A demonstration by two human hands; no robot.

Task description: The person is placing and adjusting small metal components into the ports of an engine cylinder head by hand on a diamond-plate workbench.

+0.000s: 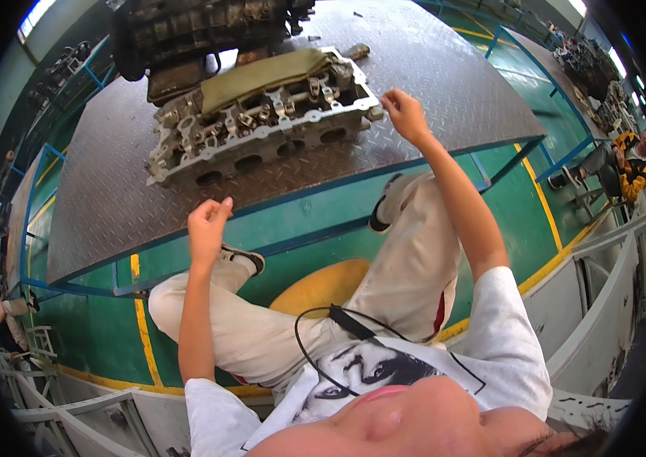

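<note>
A cylinder head (262, 126) of grey metal lies on the diamond-plate tabletop, its camshaft side up with caps and rocker parts showing. An olive-green cloth (262, 78) is draped along its far side. Just off the right end of the cylinder head is my right hand (407, 116), fingers bent and tips pinched together. My left hand (208, 226) hangs at the table's near edge, in front of the head's left half, with curled fingers and the thumb against them. Whatever either hand may hold is hidden or too small to see.
A dark engine block (201, 34) stands on the table behind the cylinder head. The metal table (445, 68) has a blue frame. Below are my legs and a yellow stool (323, 286). A person (626, 164) sits at far right, near another bench (555, 72) with engine parts.
</note>
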